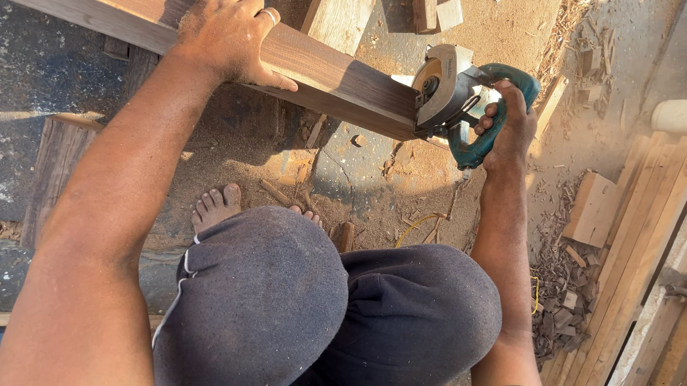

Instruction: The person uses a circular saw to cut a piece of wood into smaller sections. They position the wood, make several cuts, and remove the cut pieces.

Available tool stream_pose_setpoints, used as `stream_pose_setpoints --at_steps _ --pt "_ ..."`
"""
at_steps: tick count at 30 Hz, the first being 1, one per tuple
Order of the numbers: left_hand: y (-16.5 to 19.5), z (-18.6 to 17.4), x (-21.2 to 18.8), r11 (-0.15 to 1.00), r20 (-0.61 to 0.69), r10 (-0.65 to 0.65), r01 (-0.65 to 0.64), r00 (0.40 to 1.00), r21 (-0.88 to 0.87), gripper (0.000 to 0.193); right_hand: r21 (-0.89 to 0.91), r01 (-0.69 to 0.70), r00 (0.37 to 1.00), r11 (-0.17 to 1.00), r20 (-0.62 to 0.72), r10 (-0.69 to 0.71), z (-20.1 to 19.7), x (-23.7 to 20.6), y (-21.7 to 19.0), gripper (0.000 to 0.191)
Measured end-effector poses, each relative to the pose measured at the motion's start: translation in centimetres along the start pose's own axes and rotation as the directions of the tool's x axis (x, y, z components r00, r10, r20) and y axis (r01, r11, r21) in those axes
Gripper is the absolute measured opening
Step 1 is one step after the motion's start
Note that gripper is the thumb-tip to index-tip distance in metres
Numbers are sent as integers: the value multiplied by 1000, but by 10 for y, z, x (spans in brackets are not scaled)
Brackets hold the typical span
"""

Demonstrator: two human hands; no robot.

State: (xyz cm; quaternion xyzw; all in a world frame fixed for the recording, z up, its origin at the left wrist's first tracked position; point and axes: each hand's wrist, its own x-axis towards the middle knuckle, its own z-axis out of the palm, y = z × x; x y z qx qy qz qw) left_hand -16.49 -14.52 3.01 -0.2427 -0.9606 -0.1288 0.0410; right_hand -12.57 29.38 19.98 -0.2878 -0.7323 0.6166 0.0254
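Saw (448, 93) at plank (326, 69) end edge.

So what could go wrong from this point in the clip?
The circular saw sits at the end of the dark plank, held only by the right hand; a kick could twist it loose. The bare feet are on the ground below the plank, so an offcut might drop near them. The left hand steadies the plank alone, and it could shift.
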Motion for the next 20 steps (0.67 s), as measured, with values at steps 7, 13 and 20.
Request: stream_pose_setpoints --at_steps 7,13,20 --pt "0 1 0 1000 -28 11 -11 1000 9 123 -11 1 1000 1000 -2 -1 3 3 -2 29" --pt "-2 -2 -3 1000 -37 14 -15 999 -17 122 -12 9 1000 1000 -3 -9 5 4 -5 29" --pt "-6 22 -5 999 -100 32 -32 994 6 120 -5 7 1000 1000 -9 -7 3 7 -2 29"
